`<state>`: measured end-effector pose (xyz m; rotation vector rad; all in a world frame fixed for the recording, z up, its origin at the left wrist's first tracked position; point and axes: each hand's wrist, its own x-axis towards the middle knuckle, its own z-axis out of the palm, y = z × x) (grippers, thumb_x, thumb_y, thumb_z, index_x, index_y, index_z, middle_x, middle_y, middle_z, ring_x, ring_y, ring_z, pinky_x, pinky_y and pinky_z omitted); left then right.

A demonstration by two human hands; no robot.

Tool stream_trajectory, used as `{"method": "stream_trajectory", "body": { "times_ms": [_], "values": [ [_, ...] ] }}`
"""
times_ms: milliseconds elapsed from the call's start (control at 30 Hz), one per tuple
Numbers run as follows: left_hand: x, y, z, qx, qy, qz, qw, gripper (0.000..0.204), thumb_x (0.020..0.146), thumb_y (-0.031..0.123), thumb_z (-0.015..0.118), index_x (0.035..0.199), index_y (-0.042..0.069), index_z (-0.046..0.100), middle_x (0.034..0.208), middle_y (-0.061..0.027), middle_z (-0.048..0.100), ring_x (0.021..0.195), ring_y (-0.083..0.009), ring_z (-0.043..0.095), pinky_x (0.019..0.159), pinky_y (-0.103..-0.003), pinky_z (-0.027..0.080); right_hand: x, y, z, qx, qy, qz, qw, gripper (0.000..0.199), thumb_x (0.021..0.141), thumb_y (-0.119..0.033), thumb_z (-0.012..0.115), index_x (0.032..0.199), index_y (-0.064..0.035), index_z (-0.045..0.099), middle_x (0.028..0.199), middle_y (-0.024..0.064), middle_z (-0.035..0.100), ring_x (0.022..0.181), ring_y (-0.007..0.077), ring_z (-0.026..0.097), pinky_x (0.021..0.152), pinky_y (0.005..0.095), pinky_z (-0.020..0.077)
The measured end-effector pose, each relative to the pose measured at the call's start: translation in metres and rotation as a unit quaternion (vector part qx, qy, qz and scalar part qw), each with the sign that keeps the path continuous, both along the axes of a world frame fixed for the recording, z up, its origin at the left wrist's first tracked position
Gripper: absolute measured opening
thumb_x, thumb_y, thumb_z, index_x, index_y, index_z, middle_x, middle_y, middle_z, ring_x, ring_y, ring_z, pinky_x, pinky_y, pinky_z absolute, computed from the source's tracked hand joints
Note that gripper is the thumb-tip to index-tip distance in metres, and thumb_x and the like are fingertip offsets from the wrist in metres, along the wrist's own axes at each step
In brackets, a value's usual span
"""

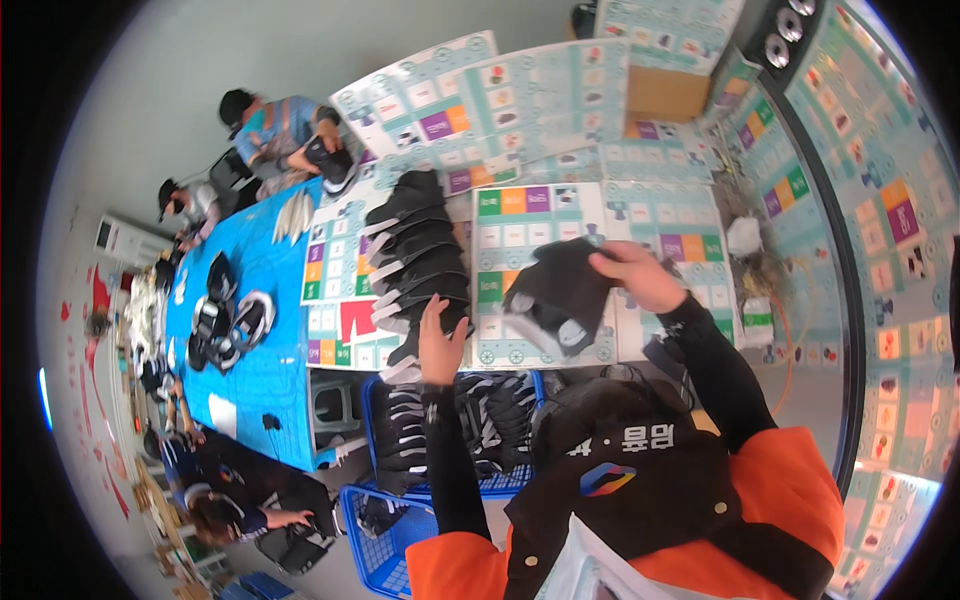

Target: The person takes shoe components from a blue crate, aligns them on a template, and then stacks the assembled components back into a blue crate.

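Fingers [613, 258] of the right hand [650, 280] are closed on one black piece [570, 275], pinched at its upper right corner; the fingertips beneath are hidden by the cloth. The piece is held over the bench [535, 230], near the middle of its near edge, and is tilted so that a pale underside and two light ovals are shown; whether its lower edge is touching the bench cannot be told.

The fingers of the left hand [440, 350] are almost straight and slightly parted, laid on the near end of one row of black pieces [418, 235]; whether anything is pinched under them cannot be told. The row is laid from the bench's far side to its near edge, toward the left edge. About seven are counted, but each is partly covered by another, so the exact number is uncertain.

Two blue baskets [365, 545] seem to be set below the near edge. The farther is packed with similar black pieces, too crowded to be counted and partly hidden by the left forearm.

Beyond the bench's left edge, at least three dark shoes [210, 325] are clustered on one blue table [275, 370]. At least three other people [285, 125] are seen, small and partly blocked.
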<state>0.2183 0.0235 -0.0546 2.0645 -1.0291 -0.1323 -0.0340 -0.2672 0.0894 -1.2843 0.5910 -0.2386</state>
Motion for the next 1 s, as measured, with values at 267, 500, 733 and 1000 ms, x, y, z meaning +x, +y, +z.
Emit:
{"method": "stream_trajectory", "body": {
  "times_ms": [267,500,733,1000],
  "values": [
    [-0.092,-0.047,0.134,0.039,-0.068,-0.13,0.989,0.062,0.078,-0.002,0.073,0.137,0.013,0.063,0.139,-0.0149,0.061,0.119,-0.0395,0.062,0.098,-0.043,0.054,0.052,0.022,-0.059,-0.157,-0.007,0.158,0.975,0.037,0.099,-0.032,0.071,0.114,0.0002,0.059,0.11,0.0082,0.057,0.102,0.0165,0.058,0.081,0.0293,0.0483],
    [-0.095,-0.029,0.09,0.007,0.017,0.05,0.999,0.04,0.085,0.003,0.074,0.125,0.003,0.069,0.116,-0.0189,0.071,0.099,-0.0323,0.072,0.081,-0.035,0.057,0.028,0.061,-0.049,-0.328,-0.036,0.143,0.933,0.031,0.087,-0.014,0.082,0.114,-0.0059,0.07,0.114,0.0108,0.064,0.103,0.024,0.066,0.077,0.0334,0.0596],
    [-0.114,-0.013,0.058,-0.144,0.227,0.068,0.961,0.028,0.086,0.002,0.082,0.112,-0.002,0.073,0.119,-0.0134,0.073,0.104,-0.0198,0.07,0.085,-0.03,0.057,0.026,0.054,-0.069,-0.229,-0.076,0.078,0.967,0.013,0.086,-0.013,0.082,0.089,-0.0024,0.075,0.085,0.0051,0.07,0.078,0.0186,0.066,0.069,0.0314,0.0547],
    [-0.12,-0.041,0.034,-0.21,0.365,0.095,0.902,0.011,0.102,0.011,0.065,0.096,0.002,0.069,0.083,0.0066,0.057,0.08,-0.0034,0.047,0.071,-0.022,0.039,0.03,0.026,-0.088,-0.077,-0.007,0.155,0.985,0.011,0.091,-0.012,0.077,0.092,-0.0014,0.073,0.083,-0.0033,0.065,0.077,0.0092,0.059,0.072,0.0259,0.0498]
  ]
}}
